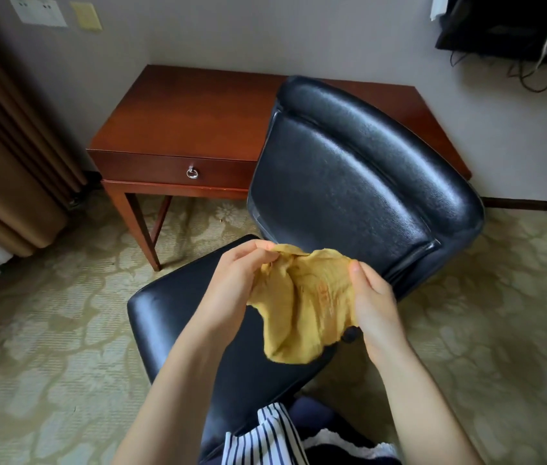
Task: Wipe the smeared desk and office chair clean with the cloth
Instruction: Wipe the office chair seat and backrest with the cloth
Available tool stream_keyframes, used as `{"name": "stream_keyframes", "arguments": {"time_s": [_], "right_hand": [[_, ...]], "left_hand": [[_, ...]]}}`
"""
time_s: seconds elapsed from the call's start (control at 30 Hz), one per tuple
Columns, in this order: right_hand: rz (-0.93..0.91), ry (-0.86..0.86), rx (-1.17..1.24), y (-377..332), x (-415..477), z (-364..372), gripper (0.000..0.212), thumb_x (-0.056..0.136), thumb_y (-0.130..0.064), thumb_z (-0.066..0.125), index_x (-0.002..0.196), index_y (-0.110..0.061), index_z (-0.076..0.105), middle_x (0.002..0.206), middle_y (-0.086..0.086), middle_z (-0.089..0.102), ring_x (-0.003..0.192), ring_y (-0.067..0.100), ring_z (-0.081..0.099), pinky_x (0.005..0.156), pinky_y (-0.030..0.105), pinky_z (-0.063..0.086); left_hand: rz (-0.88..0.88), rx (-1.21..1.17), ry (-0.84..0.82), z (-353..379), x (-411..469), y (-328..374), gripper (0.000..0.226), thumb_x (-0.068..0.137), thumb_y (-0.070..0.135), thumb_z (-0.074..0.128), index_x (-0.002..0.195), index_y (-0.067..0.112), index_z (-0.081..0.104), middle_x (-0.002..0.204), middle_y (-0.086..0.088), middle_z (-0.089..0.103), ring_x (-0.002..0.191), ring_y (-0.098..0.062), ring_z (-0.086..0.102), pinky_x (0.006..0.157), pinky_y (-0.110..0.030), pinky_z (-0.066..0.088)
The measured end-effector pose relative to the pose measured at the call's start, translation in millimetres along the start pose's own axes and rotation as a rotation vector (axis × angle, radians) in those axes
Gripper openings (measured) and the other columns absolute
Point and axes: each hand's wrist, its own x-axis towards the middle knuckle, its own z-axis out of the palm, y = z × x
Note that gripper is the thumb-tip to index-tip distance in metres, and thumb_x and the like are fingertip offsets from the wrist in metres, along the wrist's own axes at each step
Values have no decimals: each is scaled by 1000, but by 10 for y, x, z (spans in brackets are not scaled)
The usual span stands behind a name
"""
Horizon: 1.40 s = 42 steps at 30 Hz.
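Cloth (305, 307) is up in the air between both hands right now, touching neither surface, so no wiping is happening at this instant. The left hand (238, 280) has its fingers (258, 250) curled, pinching the top edge. The right hand (374, 307) pinches the opposite edge, thumb and fingers closed on the fabric. The rest hangs bunched below the fingertips. Directly under the fingers is the office chair (178, 317) seat, with its backrest just beyond them and the desk (191, 109) further past that. Looks like the rag's being spread or regripped (prep, basically). I can't spot smears from here, so my guess is both desk and chair are left to do.
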Motion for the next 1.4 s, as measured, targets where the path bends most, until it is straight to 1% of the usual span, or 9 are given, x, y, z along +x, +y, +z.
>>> {"name": "stream_keyframes", "arguments": {"time_s": [0.2,0.43,0.53,0.67,0.87,0.97,1.13,1.27,1.4], "right_hand": [[-173,156,-57,-51,119,-264,29,95,-33,38,92,-21,65,93,-5,70,93,16,63,92,44,49],[-268,92,61,-454,148,-380,32,103,-25,35,88,-26,64,86,-12,66,84,2,61,79,21,48],[-355,-31,-43,-565,154,-294,30,103,-23,36,94,-34,63,92,-18,68,91,-6,61,78,10,45],[-465,-219,-189,-680,145,-151,27,102,-22,37,99,-36,61,95,-21,66,94,-5,59,82,11,43],[-463,-303,-47,-759,188,-169,28,102,-29,35,99,-35,63,96,-17,67,94,-2,62,79,14,46],[-340,-294,136,-729,258,-231,32,102,-29,36,96,-35,67,99,-7,69,98,8,65,84,27,50],[-218,-352,229,-700,309,-217,29,102,-26,36,100,-29,65,94,-6,71,92,7,67,74,24,51],[-195,-308,188,-677,349,-261,27,102,-25,38,102,-26,65,99,-3,71,95,10,67,78,27,53],[-108,-118,111,-519,439,-480,34,101,-17,44,79,-24,69,86,-5,72,87,13,68,80,31,54]], "left_hand": [[76,207,176,-50,96,88,18,88,9,56,72,14,61,58,9,57,54,-4,52,48,-12,42],[-84,291,522,-282,344,-301,6,87,21,57,82,22,60,82,3,60,88,-20,57,78,-32,47],[-59,529,366,-150,303,-468,47,79,38,62,126,33,53,127,9,54,118,-18,51,102,-42,41],[124,488,-20,179,291,-468,53,93,24,59,142,31,40,140,21,39,129,6,31,104,-13,25],[78,384,13,284,348,-421,16,97,25,52,98,22,68,94,13,68,85,3,60,69,-11,41],[-8,269,-88,229,341,-369,17,96,21,52,106,27,64,107,8,69,97,-6,63,80,-18,49],[-3,341,-296,268,323,-351,27,90,22,53,113,30,64,104,4,71,99,-15,66,91,-35,52],[115,381,-94,336,354,-389,15,95,23,55,94,17,69,84,3,68,79,-11,64,77,-34,54],[50,70,142,183,417,-294,16,92,27,53,80,22,63,81,0,58,81,-16,54,81,-45,49]]}}
